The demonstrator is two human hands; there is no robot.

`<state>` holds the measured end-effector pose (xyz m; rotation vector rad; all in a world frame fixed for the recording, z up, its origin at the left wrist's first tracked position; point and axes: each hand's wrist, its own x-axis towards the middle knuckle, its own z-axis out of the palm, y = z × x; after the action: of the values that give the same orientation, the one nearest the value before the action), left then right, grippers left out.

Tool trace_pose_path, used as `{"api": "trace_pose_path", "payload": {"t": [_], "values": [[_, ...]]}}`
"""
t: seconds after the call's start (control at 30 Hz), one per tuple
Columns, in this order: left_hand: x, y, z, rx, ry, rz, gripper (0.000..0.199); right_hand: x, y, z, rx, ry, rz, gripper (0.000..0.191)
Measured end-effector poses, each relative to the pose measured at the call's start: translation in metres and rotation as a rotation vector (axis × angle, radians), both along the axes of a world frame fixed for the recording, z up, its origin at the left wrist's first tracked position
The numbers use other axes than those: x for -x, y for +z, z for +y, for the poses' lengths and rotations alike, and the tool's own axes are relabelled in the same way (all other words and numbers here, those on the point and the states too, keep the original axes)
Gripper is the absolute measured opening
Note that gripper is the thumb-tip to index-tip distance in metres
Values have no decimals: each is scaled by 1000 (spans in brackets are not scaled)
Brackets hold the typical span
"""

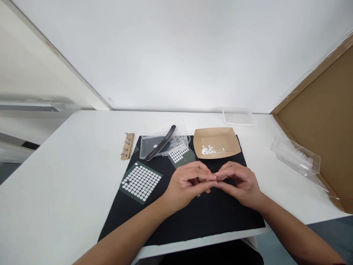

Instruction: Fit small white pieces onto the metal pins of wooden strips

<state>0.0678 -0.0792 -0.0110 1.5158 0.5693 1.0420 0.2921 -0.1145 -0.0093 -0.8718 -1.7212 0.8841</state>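
Observation:
Over a black mat [204, 224], my left hand [190, 181] and my right hand [239, 181] meet at the fingertips. Thumb and fingers are pinched together on each; whatever they hold is too small to make out. Just behind them sits a brown paper tray [216, 141] with small white pieces inside. A green sheet of white round stickers [142, 182] lies to the left of my left hand. Another such sheet [179, 156] is partly behind that hand.
A clear plastic box [147, 147] with a black curved file [161, 143] across it stands behind the sheets. Left of it is a wooden block with metal pegs [127, 146]. Clear containers [298, 158] and cardboard [320, 110] are at right, an empty clear tray [237, 117] at the back.

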Motion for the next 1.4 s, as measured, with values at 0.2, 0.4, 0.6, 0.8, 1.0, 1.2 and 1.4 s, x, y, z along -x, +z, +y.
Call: {"api": "trace_pose_path", "payload": {"t": [0.2, 0.4, 0.6, 0.8, 1.0, 1.2, 1.4], "values": [[1, 0, 2, 61, -49, -31, 9, 0, 1, -1, -11, 2, -4, 27], [2, 1, 3, 90, -70, -36, 8, 1, 1, -1, -39, -11, -15, 27], [1, 0, 1, 61, -40, -18, 10, 1, 2, -1, -36, -30, -29, 25], [0, -1, -2, -9, 41, -6, 7, 1, -2, -2, -1, -40, -10, 24], [-2, -1, -3, 5, 58, -20, 6, 1, -4, -1, -6, -48, -18, 22], [-3, -2, -2, 39, 50, -15, 5, 1, -4, -1, -47, -62, -39, 21], [-2, -2, -3, 57, 51, -2, 4, 3, -3, -1, -58, -67, -50, 19]]}}
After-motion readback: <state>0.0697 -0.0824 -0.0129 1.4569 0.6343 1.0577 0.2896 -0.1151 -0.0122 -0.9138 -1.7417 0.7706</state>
